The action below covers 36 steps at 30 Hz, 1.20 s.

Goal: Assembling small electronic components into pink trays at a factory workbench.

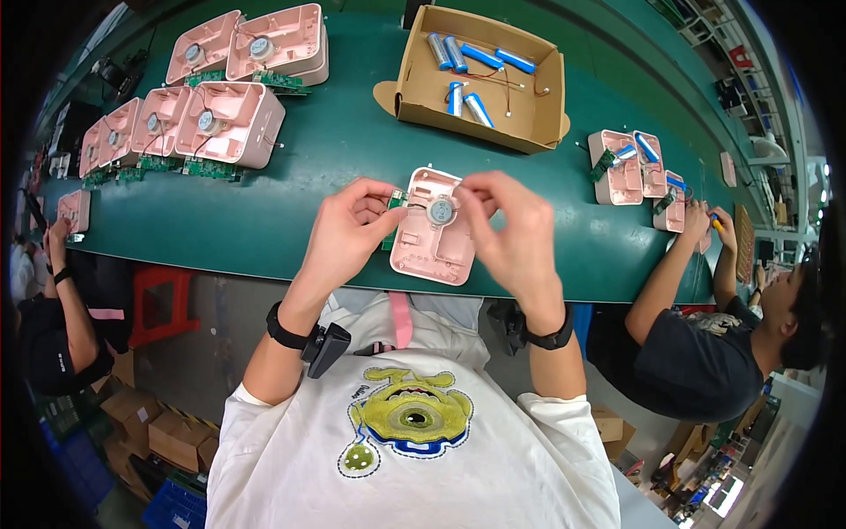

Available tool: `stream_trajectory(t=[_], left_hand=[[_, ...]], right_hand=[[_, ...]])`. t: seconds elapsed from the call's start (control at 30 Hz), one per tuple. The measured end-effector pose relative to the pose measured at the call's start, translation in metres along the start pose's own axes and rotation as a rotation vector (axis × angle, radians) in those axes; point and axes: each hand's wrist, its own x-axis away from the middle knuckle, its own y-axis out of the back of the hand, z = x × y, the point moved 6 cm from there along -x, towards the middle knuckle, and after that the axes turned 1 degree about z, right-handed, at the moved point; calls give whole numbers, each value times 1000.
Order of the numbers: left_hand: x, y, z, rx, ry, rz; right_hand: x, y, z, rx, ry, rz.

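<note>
A pink plastic housing (451, 266) lies open side up on the table in front of me. A round silver speaker (441, 210) sits in its upper middle, with a wire running toward its left edge. Beside that edge is a small green circuit board (397, 199), held between the thumb and fingers of my left hand (351, 224). My right hand (513, 227) is closed over the housing's upper right side, thumb and forefinger pinched close to the speaker. What is between those fingertips, if anything, is hidden.
Several pink housings (231, 115) with speakers and boards stand at the far left. A cardboard box (529, 130) of blue battery cells (480, 56) sits beyond my hands. Co-workers handle housings at both sides; more housings with batteries (617, 181) lie right on the green table (344, 132).
</note>
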Motion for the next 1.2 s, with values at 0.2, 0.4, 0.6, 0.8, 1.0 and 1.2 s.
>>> stream_trajectory(t=[0.2, 0.4, 0.6, 0.8, 1.0, 1.2], left_hand=[[11, -9, -15, -131, -227, -90], [15, -12, -21, -256, -341, -132], [19, -16, -31, -360, -431, -166], [21, -16, -33, -399, -453, -161], [24, -17, -36, -435, -510, -154], [24, -21, -40, -432, -553, -129]], right_hand=[[7, -43, 4, 239, 149, 129], [6, -51, -11, 189, 46, 216], [4, -50, -12, 140, -20, 259], [6, -51, -13, 128, -37, 250], [6, -51, -9, 143, -9, 203], [6, -52, -7, 159, 5, 163]])
